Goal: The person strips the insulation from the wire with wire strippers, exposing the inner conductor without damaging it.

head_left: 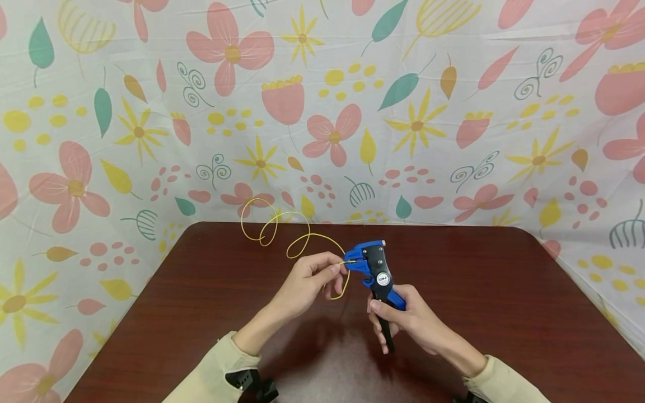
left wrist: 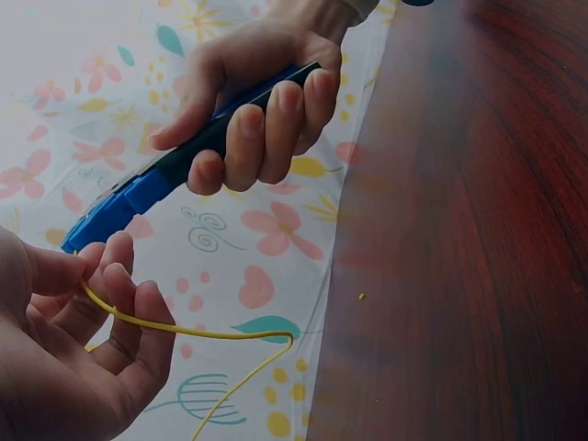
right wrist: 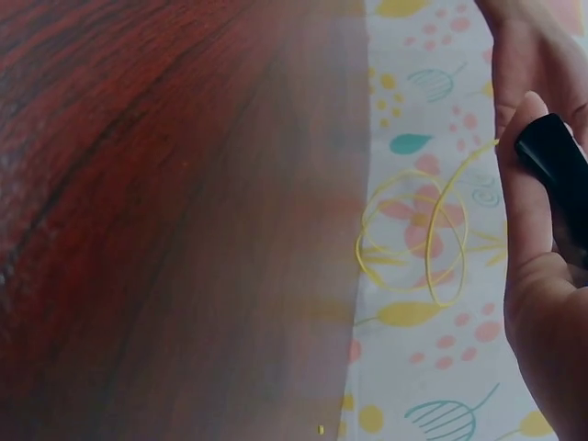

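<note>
A thin yellow wire loops in the air above the far edge of the table. My left hand pinches its near end and holds it at the nose of a blue and black wire stripper. My right hand grips the stripper's handles, fingers curled round them, above the table. In the left wrist view the left hand pinches the wire, and the right hand is wrapped round the stripper. The right wrist view shows the wire's loops and the black handle end.
A dark red wooden table lies under both hands. A flowered cloth hangs behind it and along both sides. A tiny yellow scrap lies on the table.
</note>
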A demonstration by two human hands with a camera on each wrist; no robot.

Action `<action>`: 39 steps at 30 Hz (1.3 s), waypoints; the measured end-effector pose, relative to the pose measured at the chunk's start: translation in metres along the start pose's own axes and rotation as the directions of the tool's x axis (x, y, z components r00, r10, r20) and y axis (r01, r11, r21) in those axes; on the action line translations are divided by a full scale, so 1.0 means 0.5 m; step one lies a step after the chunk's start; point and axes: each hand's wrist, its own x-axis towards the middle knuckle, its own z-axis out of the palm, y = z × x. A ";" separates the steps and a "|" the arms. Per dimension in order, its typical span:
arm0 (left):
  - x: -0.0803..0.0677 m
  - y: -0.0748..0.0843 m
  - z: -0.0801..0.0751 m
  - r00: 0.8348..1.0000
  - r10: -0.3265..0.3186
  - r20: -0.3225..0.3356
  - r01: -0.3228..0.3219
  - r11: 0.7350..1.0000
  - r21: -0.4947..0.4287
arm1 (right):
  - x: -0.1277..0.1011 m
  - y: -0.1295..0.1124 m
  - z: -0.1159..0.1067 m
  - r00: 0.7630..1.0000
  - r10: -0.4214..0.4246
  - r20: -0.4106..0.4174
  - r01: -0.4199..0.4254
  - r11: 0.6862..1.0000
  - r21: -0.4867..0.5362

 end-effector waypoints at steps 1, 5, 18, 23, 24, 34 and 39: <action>0.000 0.000 0.000 1.000 0.002 -0.001 -0.002 1.000 -0.001 | 0.000 0.000 0.000 1.000 0.005 -0.002 -0.005 1.000 -0.002; 0.001 0.001 0.000 1.000 0.003 -0.003 -0.003 1.000 -0.010 | 0.000 -0.002 -0.002 1.000 0.022 -0.006 -0.022 1.000 -0.013; -0.001 0.001 -0.002 1.000 -0.002 -0.009 0.002 1.000 -0.018 | 0.004 -0.001 0.001 1.000 0.007 0.011 -0.007 1.000 -0.026; -0.001 0.002 -0.002 1.000 -0.001 -0.014 0.001 1.000 -0.014 | 0.005 0.000 0.005 1.000 -0.005 0.000 0.005 0.999 -0.034; -0.001 0.001 -0.002 1.000 -0.002 -0.014 0.002 1.000 -0.016 | 0.005 0.000 0.005 1.000 -0.007 -0.003 0.007 0.999 -0.036; 0.000 0.005 -0.001 1.000 0.007 -0.009 -0.007 1.000 -0.014 | 0.004 -0.001 0.007 0.999 0.007 -0.050 -0.011 0.997 -0.075; 0.001 0.005 0.000 1.000 0.018 0.002 -0.018 1.000 -0.021 | 0.003 0.000 0.005 0.999 0.001 -0.053 -0.006 0.995 -0.097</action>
